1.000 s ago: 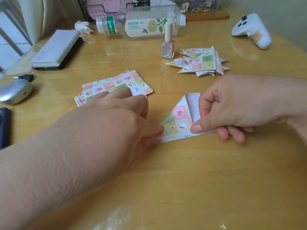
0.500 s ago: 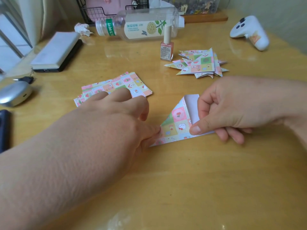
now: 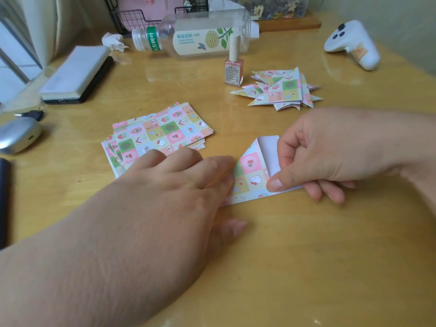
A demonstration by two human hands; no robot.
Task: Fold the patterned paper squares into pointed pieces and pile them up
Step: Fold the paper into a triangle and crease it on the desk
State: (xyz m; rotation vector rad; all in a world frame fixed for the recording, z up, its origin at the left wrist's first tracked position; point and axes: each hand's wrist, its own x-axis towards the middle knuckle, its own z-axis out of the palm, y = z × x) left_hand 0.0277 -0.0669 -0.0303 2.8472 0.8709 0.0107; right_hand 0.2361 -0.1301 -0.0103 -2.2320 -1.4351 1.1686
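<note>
A half-folded patterned paper (image 3: 252, 176) lies on the wooden table (image 3: 295, 256), its coloured flap turned over the white inner side. My left hand (image 3: 184, 192) presses its left part with straight fingers laid along the slanted fold, the thumb on the table below. My right hand (image 3: 330, 156) pinches the paper's right part between thumb and curled fingers. A stack of flat patterned squares (image 3: 160, 133) sits behind my left hand. The pile of folded pointed pieces (image 3: 280, 90) lies farther back on the right.
A pink nail polish bottle (image 3: 234, 69) stands beside the pile. A plastic bottle (image 3: 198, 38) lies on its side at the back. A white controller (image 3: 351, 43) is at the far right, and a white-topped flat box (image 3: 75, 74) and a silver case (image 3: 18, 135) are at the left.
My left fingers have straightened and slid onto the slanted fold, and the thumb now shows below the paper. The right hand keeps its pinch in the same place.
</note>
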